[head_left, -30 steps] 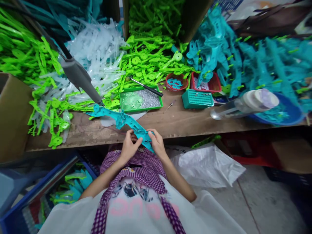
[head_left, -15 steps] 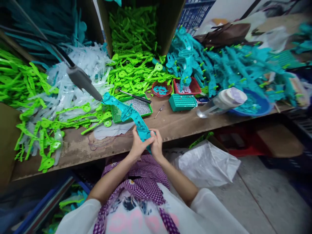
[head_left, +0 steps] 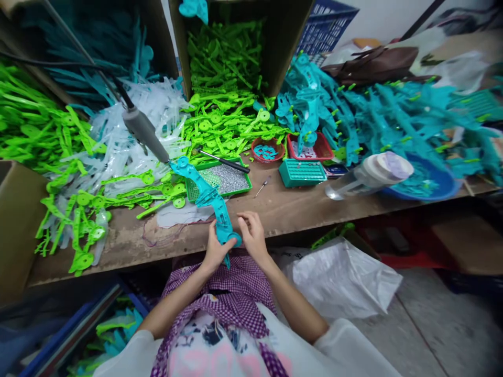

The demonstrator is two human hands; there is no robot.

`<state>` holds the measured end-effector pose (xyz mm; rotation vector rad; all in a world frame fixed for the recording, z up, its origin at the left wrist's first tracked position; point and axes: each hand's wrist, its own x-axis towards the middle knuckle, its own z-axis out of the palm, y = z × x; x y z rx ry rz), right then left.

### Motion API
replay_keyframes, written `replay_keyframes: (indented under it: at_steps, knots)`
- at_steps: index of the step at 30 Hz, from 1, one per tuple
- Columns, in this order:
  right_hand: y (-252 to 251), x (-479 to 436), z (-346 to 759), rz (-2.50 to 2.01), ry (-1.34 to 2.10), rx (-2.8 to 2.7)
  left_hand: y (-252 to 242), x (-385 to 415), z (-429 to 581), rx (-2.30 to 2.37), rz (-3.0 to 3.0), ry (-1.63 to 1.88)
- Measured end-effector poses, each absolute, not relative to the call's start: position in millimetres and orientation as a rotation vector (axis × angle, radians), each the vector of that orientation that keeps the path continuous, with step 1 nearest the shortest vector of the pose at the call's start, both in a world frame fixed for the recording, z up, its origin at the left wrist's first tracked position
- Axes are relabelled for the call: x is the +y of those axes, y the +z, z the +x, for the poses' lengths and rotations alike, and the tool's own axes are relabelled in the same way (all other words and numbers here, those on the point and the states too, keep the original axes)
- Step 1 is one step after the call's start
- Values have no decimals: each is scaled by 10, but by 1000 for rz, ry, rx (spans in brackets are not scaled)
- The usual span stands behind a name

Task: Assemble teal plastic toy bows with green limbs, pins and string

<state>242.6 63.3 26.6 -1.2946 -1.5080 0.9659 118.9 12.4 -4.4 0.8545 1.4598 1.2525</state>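
Observation:
My left hand (head_left: pixel 217 248) grips the near end of a long turquoise plastic part (head_left: pixel 210 196), thumb pressed on top. The part slants away over the table edge, its far end near the tip of a grey electric screwdriver (head_left: pixel 146 135) hanging from above. Just right of the part is my right hand (head_left: pixel 253 233), apart from it, fingers loosely bent and spread with nothing visible in them. Under the part's far half lies a green tray (head_left: pixel 247 189) of small silvery pieces, with a black-handled tool (head_left: pixel 230 164) across it.
Heaps of bright green parts (head_left: pixel 220 123) and clear plastic pieces (head_left: pixel 137 104) cover the left and back. Turquoise parts (head_left: pixel 393 112) pile at the right. A teal box (head_left: pixel 302 174), a red basket (head_left: pixel 323 147), a bottle (head_left: pixel 367 175) and a small screwdriver (head_left: pixel 262 186) stand or lie nearer.
My right hand has let go of the turquoise part and moved slightly right. My left hand keeps hold of it, its near end now a little lower and further left.

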Motion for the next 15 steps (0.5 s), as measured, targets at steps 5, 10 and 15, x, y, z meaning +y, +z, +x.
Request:
replay_keyframes:
  at_steps: [5, 10, 15]
  knots:
    - [792, 1053, 1966, -1062, 965, -1693, -121, 103, 1103, 1504, 989, 1253]
    - [1253, 1352, 1303, -907, 1041, -1685, -74, 290, 857, 1580, 1187, 1314]
    - [1086, 1610, 1577, -980, 983, -1643, -102, 716, 550, 1748, 1339, 1274]
